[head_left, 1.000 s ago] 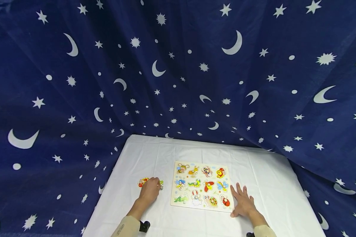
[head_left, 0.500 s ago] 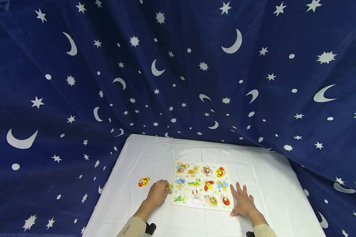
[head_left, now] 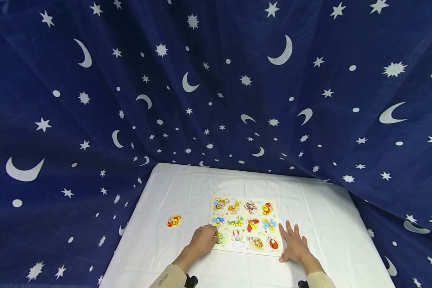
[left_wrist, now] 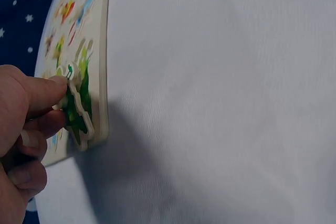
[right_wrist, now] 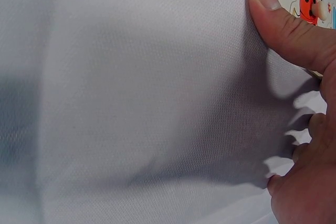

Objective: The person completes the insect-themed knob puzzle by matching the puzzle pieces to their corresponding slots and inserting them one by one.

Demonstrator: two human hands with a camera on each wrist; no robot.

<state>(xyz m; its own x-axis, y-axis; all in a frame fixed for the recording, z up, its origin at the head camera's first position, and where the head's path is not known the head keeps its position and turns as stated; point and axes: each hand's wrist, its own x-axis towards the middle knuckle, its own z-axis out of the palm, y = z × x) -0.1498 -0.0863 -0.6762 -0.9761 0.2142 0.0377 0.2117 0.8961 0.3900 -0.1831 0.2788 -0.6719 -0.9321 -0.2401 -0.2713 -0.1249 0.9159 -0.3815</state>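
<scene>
My left hand (head_left: 203, 241) is over the lower left corner of a wooden peg puzzle board (head_left: 246, 251) printed with insects. Between thumb and fingers it pinches a green grasshopper puzzle piece (left_wrist: 73, 114). The piece is tilted on edge over the matching green picture; whether it touches the board I cannot tell. My right hand (head_left: 294, 245) rests with spread fingers along the board's right edge, its thumb near the lower right corner. Beside that thumb, in the right wrist view, sits a red ladybug piece (right_wrist: 308, 4) with a wooden knob.
A loose red and yellow butterfly piece (head_left: 174, 221) lies on the white tablecloth (head_left: 158, 256), left of the board. Several insect pieces sit in the board. A dark blue curtain (head_left: 216, 100) with stars and moons hangs behind and at the sides.
My left hand has carried the grasshopper piece rightward from beside the butterfly piece to the board's lower left corner. The right hand has stayed in place.
</scene>
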